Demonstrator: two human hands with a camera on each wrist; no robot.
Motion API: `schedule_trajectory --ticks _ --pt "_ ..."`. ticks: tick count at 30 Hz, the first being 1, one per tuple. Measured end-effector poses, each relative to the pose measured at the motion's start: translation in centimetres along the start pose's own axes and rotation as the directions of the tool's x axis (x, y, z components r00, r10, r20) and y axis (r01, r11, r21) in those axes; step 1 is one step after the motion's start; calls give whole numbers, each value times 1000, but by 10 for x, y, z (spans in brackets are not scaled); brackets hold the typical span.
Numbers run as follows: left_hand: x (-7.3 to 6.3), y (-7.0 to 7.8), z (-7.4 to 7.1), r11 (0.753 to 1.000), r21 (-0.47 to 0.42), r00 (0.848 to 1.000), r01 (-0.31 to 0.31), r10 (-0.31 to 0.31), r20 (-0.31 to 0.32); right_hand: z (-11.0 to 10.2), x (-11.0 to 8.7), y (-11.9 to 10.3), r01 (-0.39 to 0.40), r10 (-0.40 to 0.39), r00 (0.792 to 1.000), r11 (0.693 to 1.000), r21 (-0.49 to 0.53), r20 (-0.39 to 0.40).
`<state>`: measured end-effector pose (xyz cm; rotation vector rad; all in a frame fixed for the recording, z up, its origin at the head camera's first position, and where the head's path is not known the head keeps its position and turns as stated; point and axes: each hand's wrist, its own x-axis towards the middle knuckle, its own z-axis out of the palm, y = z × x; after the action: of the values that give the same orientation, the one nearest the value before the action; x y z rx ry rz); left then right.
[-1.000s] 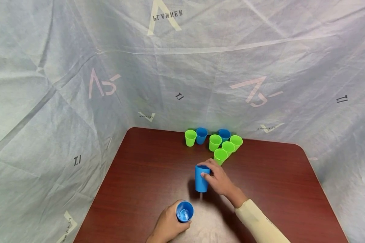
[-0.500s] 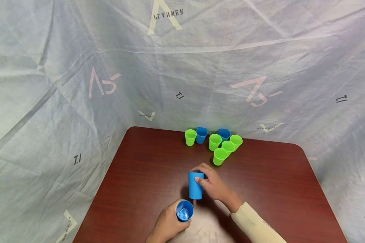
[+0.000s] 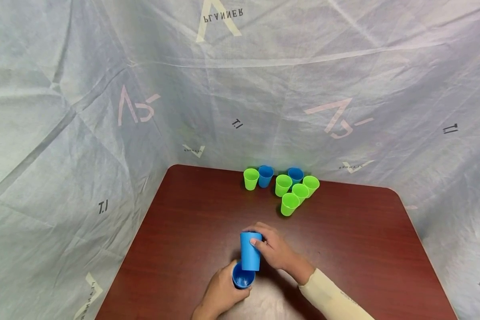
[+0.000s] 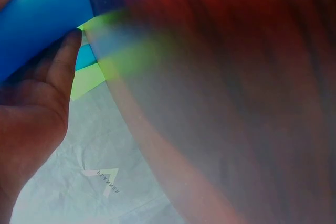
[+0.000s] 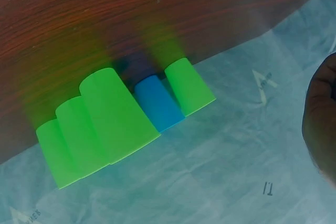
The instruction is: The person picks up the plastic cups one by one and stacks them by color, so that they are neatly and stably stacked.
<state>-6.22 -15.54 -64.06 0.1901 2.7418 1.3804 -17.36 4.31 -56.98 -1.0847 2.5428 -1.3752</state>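
My left hand (image 3: 222,291) grips a blue cup (image 3: 244,278) near the front of the table, its mouth facing up. In the left wrist view, that hand (image 4: 39,103) curls around the side of the blue cup (image 4: 42,19). Another blue cup (image 3: 250,253) is in my right hand (image 3: 274,249), gripped near the rim with the thumb on its near side. Its lower end overlaps the mouth of the left hand's cup in the head view. Only part of the right hand (image 5: 321,114) enters the right wrist view, at the right edge.
Toward the back of the brown table (image 3: 192,213) stand several green cups (image 3: 290,204) in a cluster with a blue cup (image 3: 295,176). Left of them, another green cup (image 3: 250,179) stands beside a blue cup (image 3: 266,177). A grey printed sheet (image 3: 280,98) hangs behind the table.
My right hand has carried its blue cup left and toward me, from above the table's middle to over the left hand's cup. The left hand has stayed about where it was.
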Motion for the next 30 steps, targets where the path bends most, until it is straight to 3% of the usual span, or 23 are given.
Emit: schedule_trajectory --ticks 16,30 --pt "-1 0 2 999 49 999 -23 24 -27 12 -8 1 139 -139 989 990 0 42" --pt "-1 -3 3 997 56 998 -58 59 -32 17 -9 -2 284 -284 951 959 11 121"
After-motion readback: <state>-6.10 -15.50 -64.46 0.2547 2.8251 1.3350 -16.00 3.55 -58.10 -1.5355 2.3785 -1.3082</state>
